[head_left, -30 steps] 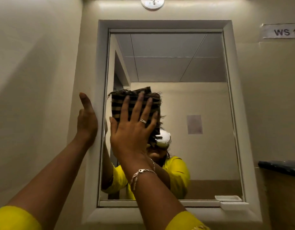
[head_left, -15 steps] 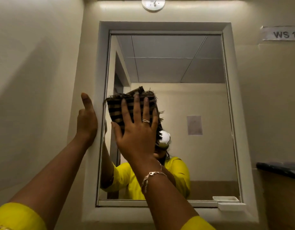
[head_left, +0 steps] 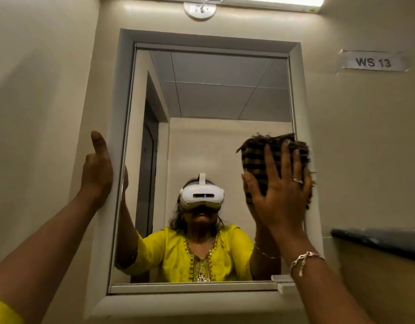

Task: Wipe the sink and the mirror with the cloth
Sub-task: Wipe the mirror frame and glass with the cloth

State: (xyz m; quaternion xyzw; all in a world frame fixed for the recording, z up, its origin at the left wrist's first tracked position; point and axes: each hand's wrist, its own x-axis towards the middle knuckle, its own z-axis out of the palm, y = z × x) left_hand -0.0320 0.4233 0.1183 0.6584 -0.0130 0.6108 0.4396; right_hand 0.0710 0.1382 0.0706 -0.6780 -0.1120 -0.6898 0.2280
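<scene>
A yellow sleeve (head_left: 3, 312) shows at the lower left, well left of the mirror (head_left: 213, 101), and the bare forearm rises from it toward the mirror's pale frame (head_left: 121, 101). The left hand (head_left: 96, 169) rests against the left side of that frame about halfway up, thumb pointing straight up, palm laid on the frame and holding nothing; the other fingers are mostly hidden behind the hand. The mirror hangs on a cream wall, and a round light fitting (head_left: 200, 9) sits just above its top edge. In the glass a person in a yellow top and a white headset is reflected. At the mirror's right edge, about level with the left hand, the folded dark checked cloth (head_left: 258, 157) lies flat on the glass and overlaps the right side of the frame. The right hand (head_left: 279, 197) presses it there with straight, spread fingers, a ring (head_left: 297, 181) on one of them and a bracelet (head_left: 304, 258) at the wrist. A small white tray (head_left: 283, 280) sits at the mirror's lower right corner. Right of the mirror, a label (head_left: 372, 62) reading "WS 13" is stuck high on the wall, and a dark counter edge (head_left: 377, 239) juts out lower down.
</scene>
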